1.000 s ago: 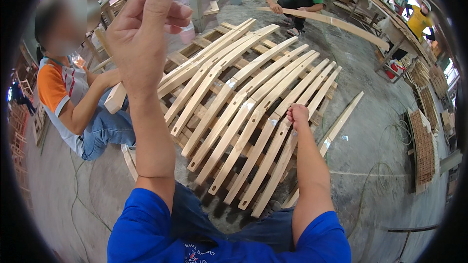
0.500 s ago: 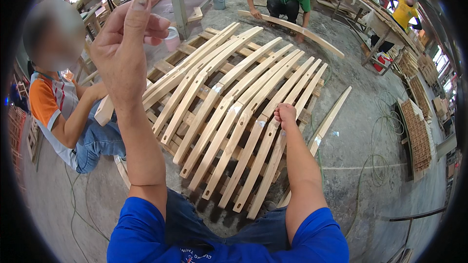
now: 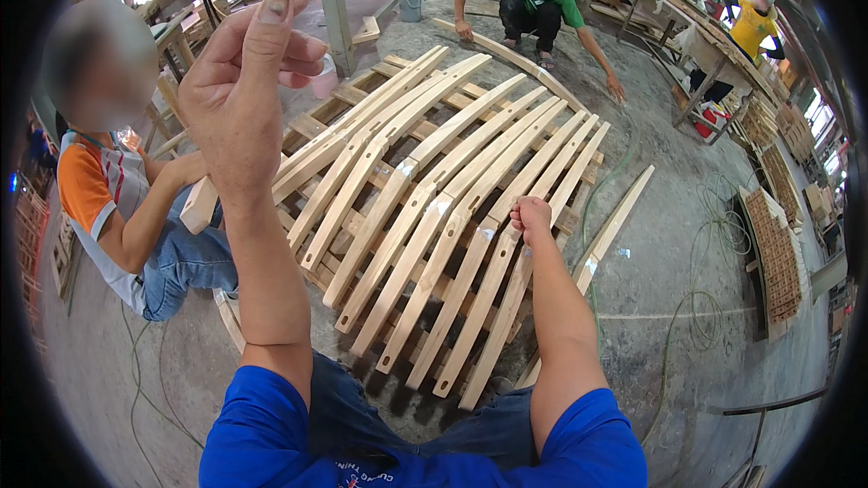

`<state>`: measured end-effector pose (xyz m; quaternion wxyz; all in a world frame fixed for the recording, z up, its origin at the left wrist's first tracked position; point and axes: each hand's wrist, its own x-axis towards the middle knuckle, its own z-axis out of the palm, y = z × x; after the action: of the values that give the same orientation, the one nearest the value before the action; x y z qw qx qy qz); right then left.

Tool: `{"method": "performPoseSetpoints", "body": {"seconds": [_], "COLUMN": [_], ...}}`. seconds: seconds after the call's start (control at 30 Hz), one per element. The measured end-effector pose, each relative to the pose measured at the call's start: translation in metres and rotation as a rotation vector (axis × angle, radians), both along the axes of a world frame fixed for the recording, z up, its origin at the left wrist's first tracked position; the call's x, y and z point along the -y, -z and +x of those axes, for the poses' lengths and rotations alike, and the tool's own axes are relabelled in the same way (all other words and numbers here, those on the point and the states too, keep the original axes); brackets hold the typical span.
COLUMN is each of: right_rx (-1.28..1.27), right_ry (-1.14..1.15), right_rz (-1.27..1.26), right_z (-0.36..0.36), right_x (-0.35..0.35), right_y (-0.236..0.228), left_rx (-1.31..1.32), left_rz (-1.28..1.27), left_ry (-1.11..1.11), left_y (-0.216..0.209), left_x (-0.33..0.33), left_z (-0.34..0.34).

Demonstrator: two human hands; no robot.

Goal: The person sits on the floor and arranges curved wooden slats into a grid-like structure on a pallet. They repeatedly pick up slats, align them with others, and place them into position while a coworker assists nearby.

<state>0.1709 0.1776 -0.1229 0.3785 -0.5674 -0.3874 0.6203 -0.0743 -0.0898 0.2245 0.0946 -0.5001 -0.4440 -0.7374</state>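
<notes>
Broadly, the grey floor [image 3: 674,258] bears a slatted pallet [image 3: 306,125], and bent wooden bars [image 3: 440,253] lie side by side across it. To their right, 1 loose bar [image 3: 617,228] lies on the floor. Beyond the pallet stands a bucket [image 3: 410,4]. The left hand [image 3: 237,99] is raised, fingers curled; I cannot tell whether it grips anything. The right hand [image 3: 532,214] is fisted over the rightmost bars.

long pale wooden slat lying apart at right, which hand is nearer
Right. The right hand is just left of the pale wooden slat; the left hand is raised, much farther left.
</notes>
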Motion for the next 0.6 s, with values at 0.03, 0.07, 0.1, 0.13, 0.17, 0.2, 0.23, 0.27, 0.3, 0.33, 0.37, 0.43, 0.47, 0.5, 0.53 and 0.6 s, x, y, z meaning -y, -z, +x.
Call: {"method": "performPoseSetpoints", "body": {"seconds": [0.03,0.07,0.1,0.13,0.17,0.2,0.23,0.27,0.3,0.33,0.37,0.43,0.47,0.5,0.53,0.6], "right_rx": [0.004,0.012,0.021,0.028,0.027,0.025,0.023,0.021,0.019,0.018,0.018,0.019,0.017,0.015,0.013,0.012], "right_ry": [-0.002,-0.003,-0.004,-0.006,-0.007,-0.009,-0.011,-0.007,-0.004,0.0,0.001,0.005,0.003,0.001,-0.001,-0.006], "right_rz": [0.003,0.002,0.0,-0.002,-0.002,-0.002,-0.002,0.0,0.003,0.006,0.005,0.004,0.001,-0.001,-0.004,0.002], "right_z": [0.0,-0.0005,-0.0012,-0.0023,-0.0019,-0.0018,-0.0018,-0.001,-0.0003,0.0003,0.0005,0.0016,0.0003,-0.0006,-0.0015,-0.0022], "right_x": [-0.0001,0.0004,0.0007,0.0011,0.0008,0.0004,0.0002,-0.0004,-0.0009,-0.0014,-0.0015,-0.0019,-0.0011,-0.0006,0.0,0.0009], "right_y": [0.0,-0.0002,-0.0002,0.0,-0.0005,-0.0008,-0.001,-0.0005,0.0001,0.0007,0.0015,0.0025,0.0026,0.0026,0.0026,0.0033], "left_rx": [-0.001,-0.001,-0.002,-0.005,-0.006,-0.008,-0.009,-0.01,-0.01,-0.011,-0.012,-0.01,-0.011,-0.012,-0.015,-0.021], "left_rz": [0.0,-0.001,-0.003,-0.005,-0.003,-0.002,-0.001,-0.001,0.0,0.0,-0.002,-0.007,-0.012,-0.017,-0.016,-0.014], "left_ry": [-0.001,-0.003,-0.006,-0.008,-0.007,-0.007,-0.007,-0.006,-0.005,-0.001,0.001,0.009,0.009,0.01,0.009,0.007], "left_y": [0.0001,0.0006,0.001,0.0011,0.0006,0.0002,0.0004,0.0014,0.0019,0.0018,0.0018,0.0022,0.0018,0.0016,0.0019,0.0022], "left_x": [-0.0004,-0.0008,-0.0011,-0.001,-0.0004,0.0,0.0,-0.0006,-0.0011,-0.0012,-0.0013,-0.0021,-0.0019,-0.0019,-0.0022,-0.0022], "left_z": [-0.0002,-0.0004,-0.0006,-0.0006,-0.0004,-0.0003,-0.0008,-0.0017,-0.0022,-0.0019,-0.0013,-0.0012,-0.0019,-0.0024,-0.003,-0.0048]}}
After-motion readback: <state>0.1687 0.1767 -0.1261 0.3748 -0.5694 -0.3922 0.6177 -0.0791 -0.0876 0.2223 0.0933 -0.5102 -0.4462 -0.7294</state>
